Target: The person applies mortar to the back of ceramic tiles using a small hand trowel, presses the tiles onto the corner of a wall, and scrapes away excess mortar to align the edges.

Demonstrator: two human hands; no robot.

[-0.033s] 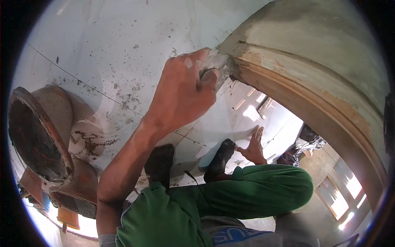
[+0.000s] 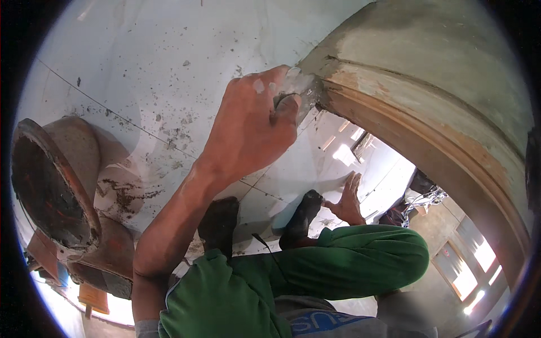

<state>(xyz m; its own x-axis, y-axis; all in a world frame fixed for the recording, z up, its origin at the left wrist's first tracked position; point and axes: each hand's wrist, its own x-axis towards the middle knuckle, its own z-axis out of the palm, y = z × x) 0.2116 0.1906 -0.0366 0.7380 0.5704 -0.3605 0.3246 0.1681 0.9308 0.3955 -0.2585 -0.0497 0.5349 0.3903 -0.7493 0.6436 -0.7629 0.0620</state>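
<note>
My left hand [image 2: 253,115] reaches up to the foot of the wooden frame [image 2: 417,127], where it meets the plastered wall [image 2: 445,50]. Its fingers are closed round something grey, mostly hidden by the hand; pale smears mark the knuckles. A grey, wet-looking patch [image 2: 307,90] shows just beyond the fingertips, against the frame's lower end. My right hand [image 2: 346,201] has its fingers spread beside my foot [image 2: 301,219], past my raised knee, and holds nothing.
At the left stands a worn container [image 2: 53,191] lined with grey mortar, and a second one [image 2: 110,259] sits nearer. Crumbs and dark smears [image 2: 127,194] litter the pale tiled floor [image 2: 141,34]. Tangled cords [image 2: 422,200] lie beyond the frame.
</note>
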